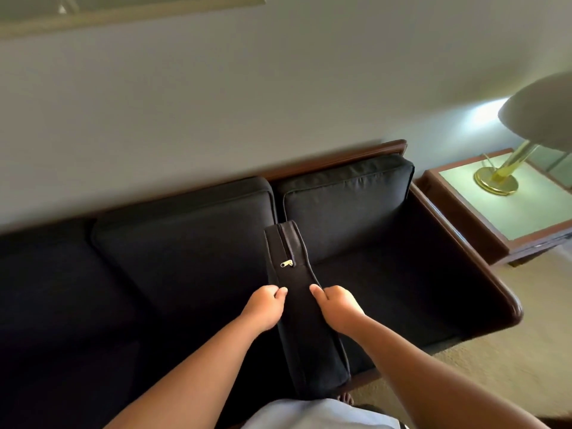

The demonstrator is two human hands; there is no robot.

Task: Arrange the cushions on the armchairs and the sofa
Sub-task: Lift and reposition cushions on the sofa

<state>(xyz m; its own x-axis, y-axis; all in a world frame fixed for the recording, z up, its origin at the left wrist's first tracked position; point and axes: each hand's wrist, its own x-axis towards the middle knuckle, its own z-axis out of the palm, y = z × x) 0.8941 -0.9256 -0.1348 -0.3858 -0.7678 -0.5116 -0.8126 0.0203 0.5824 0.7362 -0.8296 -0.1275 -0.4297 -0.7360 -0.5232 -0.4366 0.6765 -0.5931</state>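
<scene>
- Head view: a black cushion (305,320) stands on edge over the sofa (173,258) seat, at centre frame, zipper (287,263) side up (pull toward 12 o'clock).
- The left hand (263,308) pinches its left face; the right hand (337,308) pinches its right face; both are closed on the fabric.
- Two back cushions (343,209) lean at 12 o'clock.
- A brass lamp (498,178) sits on the side counter (526,218) at 2 o'clock.
</scene>
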